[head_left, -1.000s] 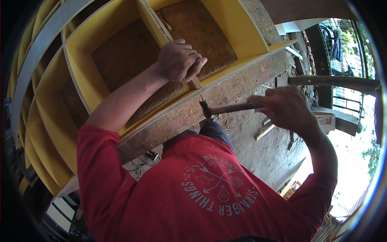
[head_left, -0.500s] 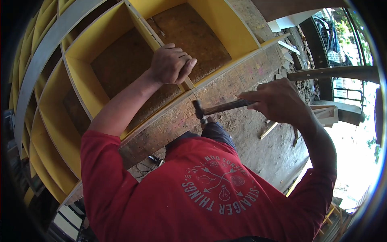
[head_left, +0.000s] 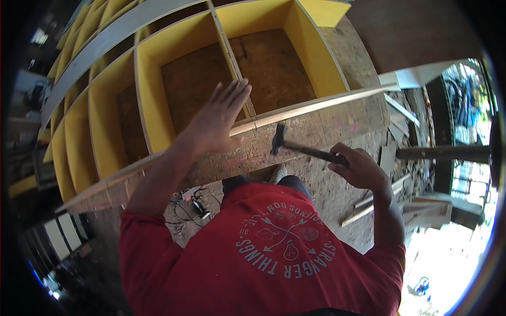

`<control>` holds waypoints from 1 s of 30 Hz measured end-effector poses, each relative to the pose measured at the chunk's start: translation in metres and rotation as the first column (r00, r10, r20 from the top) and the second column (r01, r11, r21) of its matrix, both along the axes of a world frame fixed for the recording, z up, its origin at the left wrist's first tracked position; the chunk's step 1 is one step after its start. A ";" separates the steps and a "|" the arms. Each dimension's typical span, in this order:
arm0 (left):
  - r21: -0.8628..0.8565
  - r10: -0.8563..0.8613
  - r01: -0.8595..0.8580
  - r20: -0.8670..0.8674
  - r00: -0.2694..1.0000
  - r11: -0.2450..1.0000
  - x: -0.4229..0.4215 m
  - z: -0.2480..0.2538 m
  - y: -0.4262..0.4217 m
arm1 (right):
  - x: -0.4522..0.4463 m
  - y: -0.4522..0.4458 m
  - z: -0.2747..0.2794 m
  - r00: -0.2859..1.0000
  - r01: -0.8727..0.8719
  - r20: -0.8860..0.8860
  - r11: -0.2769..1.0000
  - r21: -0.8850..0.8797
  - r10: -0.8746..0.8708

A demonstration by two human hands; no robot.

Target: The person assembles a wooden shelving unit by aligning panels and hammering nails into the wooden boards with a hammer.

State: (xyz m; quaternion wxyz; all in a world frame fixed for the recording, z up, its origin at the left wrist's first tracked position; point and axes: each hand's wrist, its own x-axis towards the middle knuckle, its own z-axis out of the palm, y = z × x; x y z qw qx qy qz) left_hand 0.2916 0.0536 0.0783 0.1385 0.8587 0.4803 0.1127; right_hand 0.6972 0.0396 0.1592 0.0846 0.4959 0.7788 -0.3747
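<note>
My boxy wooden frame point(head_left: 316, 50), yellow-faced and open-celled, lies on the scuffed, stained counter point(head_left: 313, 129); its pale, straight front strip point(head_left: 316, 108) meets a thin divider point(head_left: 230, 52). I'd judge this to be hammer work at that joint, where any blow calls for a steady frame and true aim. My left hand point(head_left: 217, 120) is spread over the divider's end, contact unclear; my right hand point(head_left: 359, 166) wraps the slim wooden handle of the hammer point(head_left: 308, 151), its dark head just beside the strip.

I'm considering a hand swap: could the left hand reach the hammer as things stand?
Probably yes: the left hand is open, and nothing visible blocks it from the hammer, though the right hand grips the handle.
</note>
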 end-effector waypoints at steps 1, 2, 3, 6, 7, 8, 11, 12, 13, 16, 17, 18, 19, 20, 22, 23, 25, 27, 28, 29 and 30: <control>-0.013 0.083 -0.084 -0.052 0.995 0.996 0.007 -0.004 -0.010 | 0.001 0.007 -0.001 0.996 -0.078 0.034 0.996 -0.038 0.079; -0.026 0.168 -0.171 -0.102 0.981 0.985 0.015 -0.007 -0.020 | -0.001 0.015 -0.001 0.981 -0.176 0.067 0.983 -0.049 0.180; -0.037 0.250 -0.259 -0.153 0.956 0.965 0.022 -0.011 -0.029 | -0.003 0.024 -0.005 0.956 -0.279 0.062 0.953 -0.115 0.288; -0.111 0.468 -0.477 -0.097 0.878 0.872 0.030 -0.027 -0.029 | -0.004 0.048 -0.032 0.840 -0.539 -0.093 0.807 -0.242 0.534; -0.069 0.462 -0.469 -0.098 0.881 0.880 0.032 -0.027 -0.031 | -0.006 0.059 -0.034 0.793 -0.605 -0.122 0.747 -0.276 0.597; -0.027 0.456 -0.460 -0.101 0.884 0.887 0.033 -0.026 -0.032 | -0.012 0.072 -0.037 0.740 -0.665 -0.152 0.680 -0.309 0.655; 0.012 0.455 -0.457 -0.131 0.881 0.889 0.035 -0.026 -0.033 | -0.037 0.118 -0.038 0.672 -0.737 -0.171 0.629 -0.247 0.721; 0.010 0.454 -0.457 -0.141 0.880 0.889 0.037 -0.024 -0.033 | -0.047 0.128 -0.035 0.746 -0.664 -0.078 0.732 -0.153 0.661; -0.031 0.468 -0.479 -0.170 0.867 0.877 0.040 -0.022 -0.033 | -0.053 0.132 -0.030 0.815 -0.579 0.006 0.814 -0.045 0.580; -0.083 0.498 -0.527 -0.229 0.836 0.846 0.042 -0.019 -0.031 | -0.041 0.107 -0.051 0.685 -0.724 -0.211 0.683 -0.092 0.697; -0.067 0.506 -0.532 -0.232 0.831 0.844 0.042 -0.023 -0.033 | -0.035 0.094 -0.045 0.684 -0.720 -0.137 0.633 -0.283 0.717; -0.046 0.513 -0.536 -0.233 0.826 0.843 0.042 -0.025 -0.033 | -0.040 0.085 -0.033 0.595 -0.774 -0.068 0.548 -0.317 0.801; -0.035 0.520 -0.539 -0.219 0.825 0.841 0.041 -0.026 -0.033 | -0.042 0.081 -0.027 0.493 -0.813 -0.002 0.459 -0.359 0.870; -0.027 0.525 -0.541 -0.205 0.826 0.840 0.041 -0.029 -0.034 | -0.033 0.091 -0.038 0.579 -0.775 -0.076 0.519 -0.361 0.812; -0.009 0.518 -0.527 -0.171 0.838 0.850 0.041 -0.037 -0.034 | -0.022 0.115 -0.069 0.721 -0.692 -0.147 0.712 -0.120 0.677; 0.008 0.514 -0.519 -0.151 0.844 0.854 0.039 -0.042 -0.033 | -0.025 0.117 -0.066 0.754 -0.654 -0.121 0.755 -0.052 0.646; -0.004 0.523 -0.529 -0.147 0.840 0.849 0.036 -0.036 -0.032 | -0.029 0.098 -0.055 0.755 -0.656 -0.053 0.752 -0.058 0.654; -0.095 0.525 -0.544 -0.170 0.834 0.834 0.042 -0.028 -0.034 | -0.017 0.077 -0.067 0.507 -0.857 -0.289 0.509 -0.074 0.812; -0.079 0.526 -0.543 -0.162 0.835 0.836 0.040 -0.029 -0.034 | -0.022 0.076 -0.048 0.508 -0.837 -0.119 0.456 -0.302 0.853; -0.073 0.519 -0.534 -0.154 0.841 0.842 0.039 -0.035 -0.034 | -0.022 0.086 -0.053 0.635 -0.760 -0.103 0.595 -0.262 0.765; -0.065 0.514 -0.527 -0.145 0.845 0.848 0.039 -0.038 -0.033 | -0.022 0.106 -0.061 0.746 -0.661 -0.091 0.718 -0.217 0.659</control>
